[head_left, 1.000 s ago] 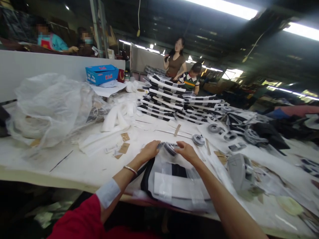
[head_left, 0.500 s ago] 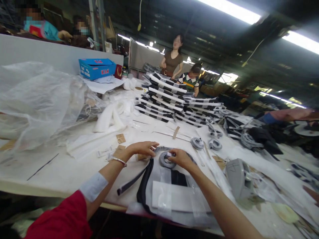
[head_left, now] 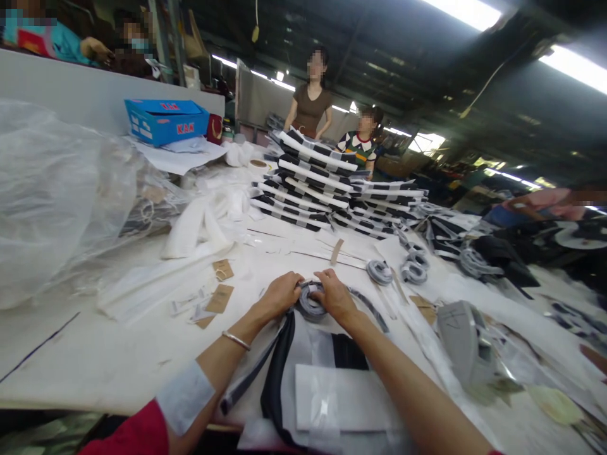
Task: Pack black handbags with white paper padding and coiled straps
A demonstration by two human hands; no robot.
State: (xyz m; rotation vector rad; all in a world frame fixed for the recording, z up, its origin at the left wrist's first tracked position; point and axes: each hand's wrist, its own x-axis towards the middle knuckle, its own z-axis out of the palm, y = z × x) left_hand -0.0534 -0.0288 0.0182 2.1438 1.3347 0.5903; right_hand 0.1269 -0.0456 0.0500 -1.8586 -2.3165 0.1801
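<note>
Left hand (head_left: 281, 296) and right hand (head_left: 334, 294) close together, fingers curled down over a coiled grey-and-black strap (head_left: 310, 302), one hand on each side of the roll and both clamped on it. Coil directly between the hands, the right hand slightly more over its top, the left more against its side. A long dark strap tail (head_left: 253, 360) running from the coil toward the near left, its end close to the near edge of the white table (head_left: 71, 360); a thinner band (head_left: 367, 306) arcing away to the coil's right.

Left forearm (head_left: 227, 351) angled in from the lower left, with a metal bangle (head_left: 236, 340) at the wrist, a white cuff (head_left: 184, 398) and a red sleeve (head_left: 128, 433) behind it. Bare right forearm (head_left: 403, 385) angled in from the lower right, both arms converging on the coil.

Just below the coil, a clear plastic bag (head_left: 308, 395) over dark fabric and a white card. To the coil's right, two smaller strap coils (head_left: 396, 272); to its left, kraft paper tags (head_left: 219, 298). Well beyond the coil, a tall stack of black-and-white striped pieces (head_left: 303, 183).
</note>
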